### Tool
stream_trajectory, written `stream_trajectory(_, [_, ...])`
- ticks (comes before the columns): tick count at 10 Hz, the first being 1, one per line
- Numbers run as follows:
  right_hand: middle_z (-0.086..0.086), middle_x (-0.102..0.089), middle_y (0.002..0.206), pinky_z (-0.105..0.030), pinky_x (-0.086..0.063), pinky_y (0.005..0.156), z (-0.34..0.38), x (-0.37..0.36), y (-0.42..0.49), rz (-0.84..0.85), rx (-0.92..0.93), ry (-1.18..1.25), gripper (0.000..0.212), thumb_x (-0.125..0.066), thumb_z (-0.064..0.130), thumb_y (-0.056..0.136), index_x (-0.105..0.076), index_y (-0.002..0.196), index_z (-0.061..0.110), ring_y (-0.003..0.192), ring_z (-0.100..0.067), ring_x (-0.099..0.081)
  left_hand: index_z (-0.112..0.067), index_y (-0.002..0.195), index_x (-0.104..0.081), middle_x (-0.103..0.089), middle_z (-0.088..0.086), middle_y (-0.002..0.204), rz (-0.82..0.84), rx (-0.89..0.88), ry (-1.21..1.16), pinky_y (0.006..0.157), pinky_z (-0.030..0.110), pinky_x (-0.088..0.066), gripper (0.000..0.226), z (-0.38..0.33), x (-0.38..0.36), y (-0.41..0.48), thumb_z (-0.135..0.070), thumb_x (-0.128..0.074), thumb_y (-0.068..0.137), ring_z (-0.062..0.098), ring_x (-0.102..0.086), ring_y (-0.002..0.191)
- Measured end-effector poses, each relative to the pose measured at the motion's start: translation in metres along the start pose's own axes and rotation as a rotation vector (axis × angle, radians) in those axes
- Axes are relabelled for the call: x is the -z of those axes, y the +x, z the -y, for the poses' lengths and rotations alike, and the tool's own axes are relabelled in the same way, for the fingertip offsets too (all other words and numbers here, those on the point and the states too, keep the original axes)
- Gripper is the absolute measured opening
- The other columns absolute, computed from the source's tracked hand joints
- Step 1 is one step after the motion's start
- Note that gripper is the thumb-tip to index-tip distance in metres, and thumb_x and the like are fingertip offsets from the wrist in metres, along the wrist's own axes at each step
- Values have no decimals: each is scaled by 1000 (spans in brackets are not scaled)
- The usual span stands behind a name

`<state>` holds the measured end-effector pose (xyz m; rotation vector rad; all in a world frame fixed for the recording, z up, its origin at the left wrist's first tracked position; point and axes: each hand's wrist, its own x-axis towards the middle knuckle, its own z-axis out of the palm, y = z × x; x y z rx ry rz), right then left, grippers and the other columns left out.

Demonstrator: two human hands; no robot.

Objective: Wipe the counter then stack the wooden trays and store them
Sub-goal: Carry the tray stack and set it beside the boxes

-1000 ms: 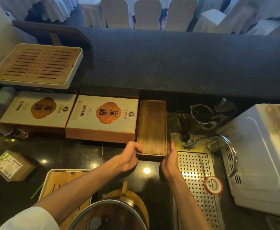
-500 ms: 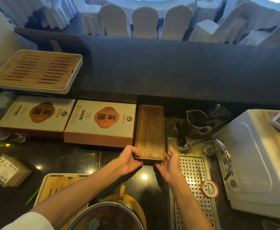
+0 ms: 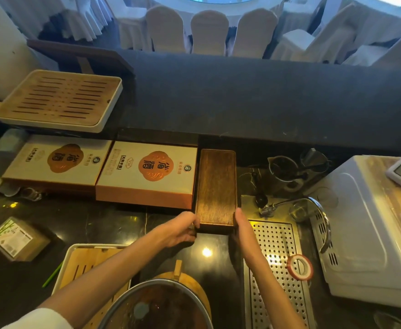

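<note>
A dark wooden tray (image 3: pixel 216 186) lies lengthwise on the black counter (image 3: pixel 114 222), right beside an orange and cream box (image 3: pixel 147 172). My left hand (image 3: pixel 182 230) grips its near left corner. My right hand (image 3: pixel 242 224) presses flat against its near right corner. A slatted bamboo tray (image 3: pixel 59 98) in a white base rests on the raised ledge at far left. Another slatted bamboo tray (image 3: pixel 87 262) sits near me at lower left, partly hidden by my left arm.
A second printed box (image 3: pixel 54 162) lies left of the first. A perforated metal drain tray (image 3: pixel 275 262) with a roll of tape (image 3: pixel 299 267) is on the right, next to a white appliance (image 3: pixel 365 233). A pot lid (image 3: pixel 156 307) is near me. Pitchers (image 3: pixel 285 169) stand behind the faucet.
Both hands stay on the near end of the dark tray; the right hand has shifted from under the end to flat against its right corner. The view has tilted up slightly.
</note>
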<state>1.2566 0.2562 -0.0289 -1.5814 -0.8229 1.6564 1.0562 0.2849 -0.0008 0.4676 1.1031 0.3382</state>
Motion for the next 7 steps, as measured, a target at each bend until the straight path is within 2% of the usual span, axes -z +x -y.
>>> stream_trajectory(1, [5, -31, 161, -47, -32, 119, -3, 4, -10, -55, 279, -596, 57, -34, 55, 101, -24, 154, 36, 148, -14, -30, -16, 141, -39, -43, 13, 147, -98, -27, 343, 106, 45, -45, 53, -5, 2, -18, -10, -51, 89, 31, -48, 128])
stream_trajectory(2, [6, -15, 167, -43, -30, 119, -3, 11, -16, -103, 440, -1068, 66, -30, 60, 99, -15, 157, 33, 152, -15, -18, -26, 151, -25, -32, 0, 156, -184, -355, 825, 114, 37, -33, 67, -8, -7, -32, -15, -54, 92, 15, -33, 139])
stream_trajectory(3, [2, -7, 168, -45, -29, 121, -4, 15, -15, -73, 464, -1313, 71, -28, 61, 98, -9, 158, 30, 154, -21, -13, -27, 155, -8, 3, -2, 166, -224, -405, 1434, 122, 53, -16, 72, -5, -11, -28, -23, -48, 95, 26, 2, 151])
stream_trajectory(4, [3, 3, 168, -47, -30, 120, -8, 15, -15, -66, 447, -1377, 76, -25, 65, 96, -2, 159, 30, 154, -24, -12, -27, 155, 8, 15, -3, 164, -242, -298, 1731, 122, 56, -6, 78, 3, -7, -21, -29, -45, 98, 32, 16, 150])
stream_trajectory(5, [1, 3, 169, -41, -40, 111, -9, 13, -16, -78, 445, -1392, 79, -25, 68, 94, -3, 159, 28, 148, -23, -29, -25, 155, 6, 11, -2, 165, -291, -352, 1743, 122, 52, -16, 79, 10, -5, -20, -30, -47, 97, 33, 8, 151])
stream_trajectory(6, [-1, -3, 169, -37, -45, 105, -5, 13, -17, -73, 447, -1389, 80, -29, 68, 93, -9, 159, 27, 139, -24, -43, -23, 155, -7, -3, -1, 165, -286, -413, 1579, 119, 48, -30, 74, 6, -11, -25, -24, -52, 96, 30, -12, 150])
stream_trajectory(7, [-2, -16, 166, -39, -45, 104, 12, 14, -17, -55, 462, -1373, 72, -32, 63, 95, -20, 156, 27, 137, -26, -45, -21, 153, -21, -17, 2, 163, -214, -426, 1432, 120, 41, -29, 65, -10, -10, -37, -17, -52, 97, 23, -26, 147])
